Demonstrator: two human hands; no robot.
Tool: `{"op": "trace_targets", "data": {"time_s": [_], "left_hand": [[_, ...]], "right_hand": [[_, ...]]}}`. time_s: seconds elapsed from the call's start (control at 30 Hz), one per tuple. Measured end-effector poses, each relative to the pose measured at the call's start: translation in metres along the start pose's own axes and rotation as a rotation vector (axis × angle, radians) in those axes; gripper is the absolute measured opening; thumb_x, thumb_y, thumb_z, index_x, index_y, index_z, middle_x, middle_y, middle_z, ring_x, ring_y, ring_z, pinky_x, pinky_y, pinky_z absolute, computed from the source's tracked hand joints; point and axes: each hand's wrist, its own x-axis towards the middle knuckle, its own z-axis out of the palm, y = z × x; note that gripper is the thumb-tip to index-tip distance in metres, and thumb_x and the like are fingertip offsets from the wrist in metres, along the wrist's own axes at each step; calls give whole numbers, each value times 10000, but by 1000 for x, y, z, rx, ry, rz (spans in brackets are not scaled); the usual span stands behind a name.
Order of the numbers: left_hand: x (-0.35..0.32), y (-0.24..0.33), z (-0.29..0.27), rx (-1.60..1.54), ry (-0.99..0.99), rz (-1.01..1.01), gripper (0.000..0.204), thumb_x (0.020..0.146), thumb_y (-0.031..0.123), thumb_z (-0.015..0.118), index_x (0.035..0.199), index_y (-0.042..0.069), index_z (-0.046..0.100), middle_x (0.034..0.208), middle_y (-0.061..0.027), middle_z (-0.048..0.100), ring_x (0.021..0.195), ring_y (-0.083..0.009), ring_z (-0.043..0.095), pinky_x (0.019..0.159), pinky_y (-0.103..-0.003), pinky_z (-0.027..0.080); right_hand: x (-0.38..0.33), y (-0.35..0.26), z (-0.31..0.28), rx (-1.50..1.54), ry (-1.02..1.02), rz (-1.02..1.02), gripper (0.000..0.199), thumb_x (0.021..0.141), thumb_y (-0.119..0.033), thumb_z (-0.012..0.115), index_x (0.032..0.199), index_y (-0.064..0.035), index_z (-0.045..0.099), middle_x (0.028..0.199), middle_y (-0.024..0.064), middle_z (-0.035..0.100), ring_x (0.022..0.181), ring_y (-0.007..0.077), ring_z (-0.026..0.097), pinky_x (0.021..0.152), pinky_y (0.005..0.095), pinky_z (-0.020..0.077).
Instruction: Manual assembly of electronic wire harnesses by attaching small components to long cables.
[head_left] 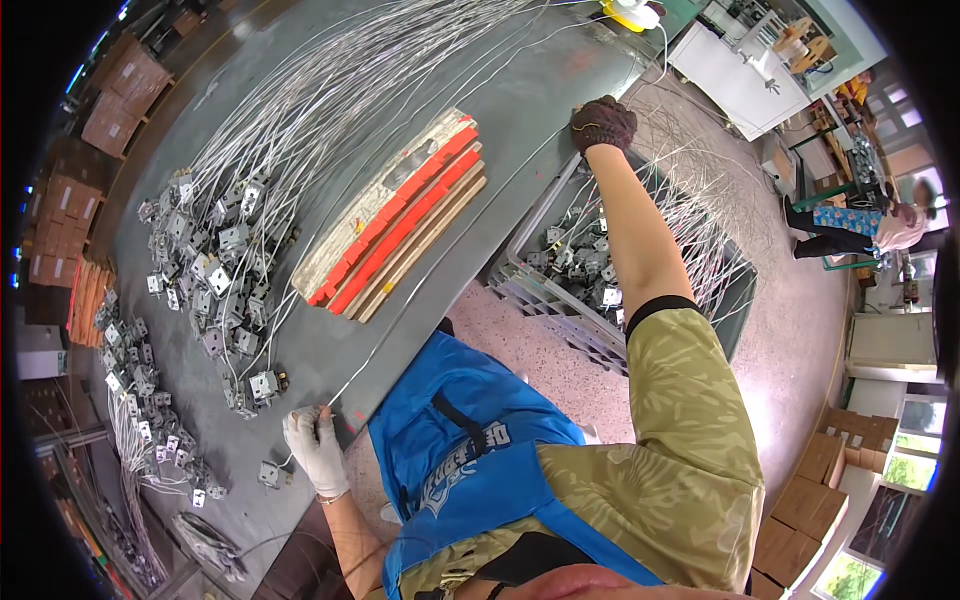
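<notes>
Your left hand [315, 447], in a white glove, pinches the thin wire [412, 300] near a small metal fitting [270, 474] lying on the worktop [525, 100], while your right hand [603, 125], in a dark glove, appears closed on it at the worktop's far edge. The wire runs nearly straight between them, beside the red-edged block [392, 225]. In judgement, good handling calls for even, moderate tension, clearance from the block and no jerk that could strain the fitting.
</notes>
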Motion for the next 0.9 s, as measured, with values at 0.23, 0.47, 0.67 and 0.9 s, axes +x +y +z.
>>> {"op": "trace_targets", "data": {"time_s": [0.23, 0.47, 0.67, 0.9], "left_hand": [[-7, 4, 2, 135, -20, 149, 147, 797, 88, 783, 874, 78, 658, 896, -69, 638, 894, -301, 570, 840, -437, 428], [-3, 22, -1, 128, 4, 135, 174, 782, 75, 786, 919, 75, 677, 917, -111, 628, 888, -338, 569, 805, -450, 440], [-17, 24, -9, 136, -24, 3, 168, 778, 77, 784, 908, 88, 679, 902, -101, 627, 882, -350, 574, 788, -454, 447], [-26, 19, -6, 104, 78, 85, 190, 727, 129, 825, 863, 131, 693, 873, -24, 632, 847, -283, 581, 765, -418, 441]], "right_hand": [[8, -2, 5, 46, 85, -11, 432, 989, -464, 466, 1133, -188, 765, 1260, 88, 666, 1206, 273, 626, 992, 461, 455], [14, 6, 9, -84, 42, -84, 375, 988, -406, 488, 1142, -201, 762, 1232, 72, 698, 1174, 269, 660, 952, 440, 511], [39, 2, 16, -15, -190, 43, 389, 931, -423, 561, 1206, -212, 738, 1319, 55, 688, 1219, 253, 661, 996, 432, 527], [46, 13, 28, -72, -27, -72, 478, 982, -517, 452, 1233, -211, 720, 1323, 90, 669, 1237, 349, 623, 985, 506, 501]]}}
